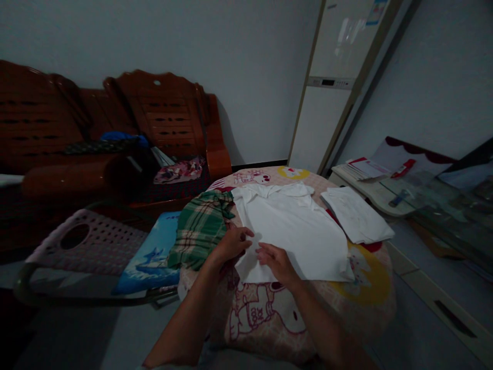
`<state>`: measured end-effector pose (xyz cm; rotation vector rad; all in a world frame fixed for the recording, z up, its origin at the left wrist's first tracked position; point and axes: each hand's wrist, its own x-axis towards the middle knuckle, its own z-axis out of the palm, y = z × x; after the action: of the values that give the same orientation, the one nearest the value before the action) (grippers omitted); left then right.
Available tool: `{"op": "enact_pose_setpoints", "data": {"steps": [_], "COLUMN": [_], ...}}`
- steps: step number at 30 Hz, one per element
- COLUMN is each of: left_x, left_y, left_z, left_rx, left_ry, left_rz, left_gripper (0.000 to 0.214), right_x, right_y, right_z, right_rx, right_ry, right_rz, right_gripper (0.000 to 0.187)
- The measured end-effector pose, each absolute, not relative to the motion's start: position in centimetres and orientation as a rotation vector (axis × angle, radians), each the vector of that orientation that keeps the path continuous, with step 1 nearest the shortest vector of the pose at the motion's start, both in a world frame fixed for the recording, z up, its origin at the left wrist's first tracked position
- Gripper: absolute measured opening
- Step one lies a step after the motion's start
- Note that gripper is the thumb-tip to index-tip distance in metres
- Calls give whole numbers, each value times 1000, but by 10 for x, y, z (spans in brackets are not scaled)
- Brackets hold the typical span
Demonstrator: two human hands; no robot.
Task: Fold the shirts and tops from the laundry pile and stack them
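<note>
White shirt [292, 228] under L hand [233, 243] & R hand [276, 261], fingers loosely spread, no pinch visible. Flat on tablecloth [262, 321], not folded yet. R of shirt: folded white garment [358, 213], prob done. L of shirt: green plaid cloth [203, 222], bunched, prob TBD.

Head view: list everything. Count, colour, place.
Tablecloth: 1, pink-yellow, centre
Shirt: 1, white, on tablecloth
Folded garment: 1+, white, right of shirt
Plaid cloth: 1, green, left of shirt
Chair: 1, pale pink, left
Cushion: 1, blue, on chair
Seating: count unclear, brown, back left
Floral cloth: 1, pink, on seating
Tall unit: 1, white, back
Stand: 1, white, right
Papers: several, white, on stand
Red item: 1, red, on stand
Glass: 1+, clear, far right
Walls: 2, grey, behind, right
Floor: 1, grey, below
Small clutter: uncountable, mixed, on seating and stand
Forearms: 2, bare, bottom
Left hand: 1, bare, at shirt's left edge
Right hand: 1, bare, over shirt
</note>
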<state>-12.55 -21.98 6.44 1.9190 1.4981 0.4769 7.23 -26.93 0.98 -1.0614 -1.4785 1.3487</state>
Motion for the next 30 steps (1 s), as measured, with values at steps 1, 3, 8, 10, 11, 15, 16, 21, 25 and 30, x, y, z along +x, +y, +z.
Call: {"op": "enact_pose_setpoints", "data": {"steps": [1,3,8,10,11,15,16,21,25,30], "left_x": [-118,-105,-91,-91,-91,-90,-90,-89,-96,-118], "left_y": [-221,-222,-198,-174,-161,-112,-103,-60,-19,8], "left_z": [63,60,60,63,64,55,51,51,86,122], "left_rx": [1858,1767,1816,1948,2034,2228,2233,2127,2067,1916], "left_ry": [1430,1323,1349,1568,1689,1929,1950,2010,2013,2159], "left_rz": [502,534,539,583,614,451,381,301,419,670], "left_gripper": [25,22,27,26,26,30,31,32,30,41], "right_x": [68,64,69,72,73,74,74,75,75,75], "right_y": [-265,-256,-243,-244,-245,-249,-249,-250,-251,-252], "right_z": [10,8,-6,-11,-14,-16,-16,-14,-13,-15], "right_rx": [-1057,-1059,-1143,-1166,-1169,-1230,-1247,-1264,-1250,-1246], "right_ry": [-1386,-1307,-1289,-1252,-1252,-1342,-1358,-1362,-1352,-1362], "right_rz": [1417,1449,1316,1266,1234,1108,1089,1075,1072,1088], "right_gripper": [60,62,54,51,49,42,40,38,37,37]}}
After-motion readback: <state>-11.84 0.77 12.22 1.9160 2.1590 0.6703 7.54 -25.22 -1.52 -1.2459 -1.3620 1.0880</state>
